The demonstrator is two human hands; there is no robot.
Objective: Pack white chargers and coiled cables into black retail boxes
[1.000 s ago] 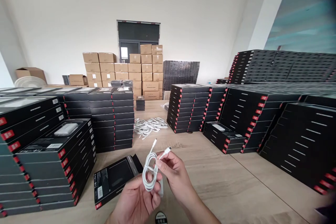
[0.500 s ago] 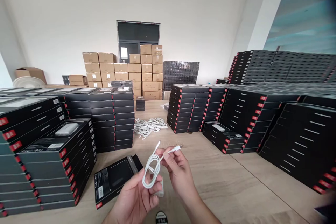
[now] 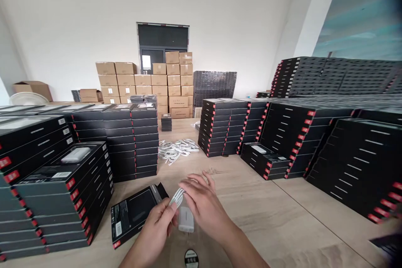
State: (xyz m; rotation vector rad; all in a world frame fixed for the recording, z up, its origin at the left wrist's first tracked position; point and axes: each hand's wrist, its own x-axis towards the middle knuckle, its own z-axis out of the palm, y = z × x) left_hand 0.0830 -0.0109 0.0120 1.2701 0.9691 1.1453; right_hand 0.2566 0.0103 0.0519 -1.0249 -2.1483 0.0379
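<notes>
A coiled white charging cable [image 3: 177,197] is held between both hands above the table. My left hand [image 3: 160,222] pinches the lower end of the coil between thumb and fingers. Over its upper end curl the fingers of my right hand [image 3: 202,203], which hide that part and the plugs. Just below the hands a white rectangular block, like a power adapter [image 3: 186,220], is on the table. Left of my left hand rests a flat black box [image 3: 135,213] with one end flap standing up. A round black label [image 3: 191,258] lies near the bottom edge.
Tall stacks of black boxes stand at left [image 3: 63,201] and right [image 3: 351,167]. A pile of white cables [image 3: 177,150] lies further back, between the stacks. Brown cartons [image 3: 143,83] are piled against the far wall. A small white device [image 3: 76,154] sits on the left stack.
The cable coil has turned and is now squeezed narrow. My right hand has moved from its plug to over the coil's top. The white block below the hands now shows more fully.
</notes>
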